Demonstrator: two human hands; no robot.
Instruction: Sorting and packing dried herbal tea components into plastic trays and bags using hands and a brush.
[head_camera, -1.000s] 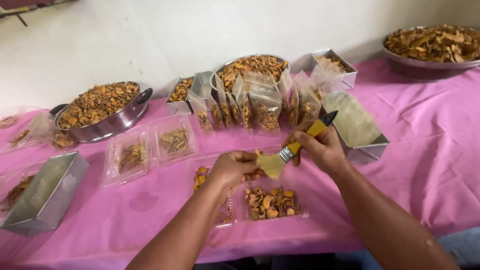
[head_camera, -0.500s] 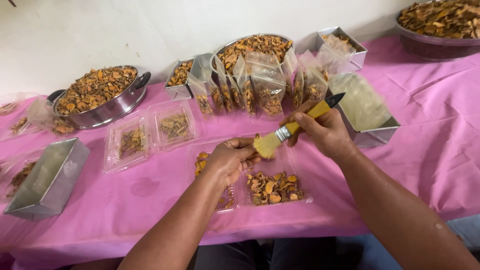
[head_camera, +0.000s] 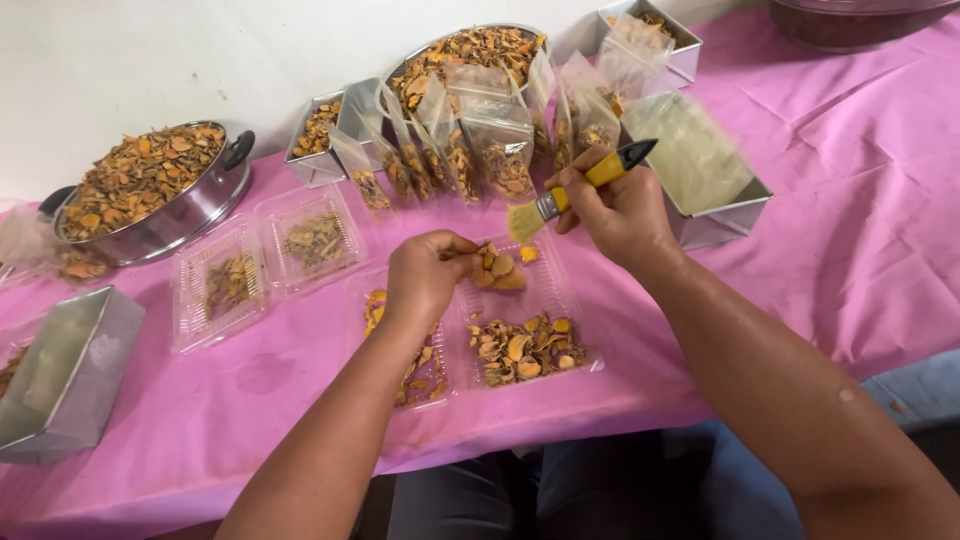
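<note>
at the centre of the frame the left hand (head_camera: 425, 275) pinches a few dried orange slices (head_camera: 497, 268), rough and curled, over a clear plastic tray (head_camera: 525, 300). just to the right, the right hand (head_camera: 615, 205) closes around the yellow handle of a small brush (head_camera: 570, 195), its pale bristles nearly touching the slices. glossy pink cloth (head_camera: 850, 250) covers the table.

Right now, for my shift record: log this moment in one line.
left hand: holds dried orange slices | right hand: holds brush | below: clear tray
</note>
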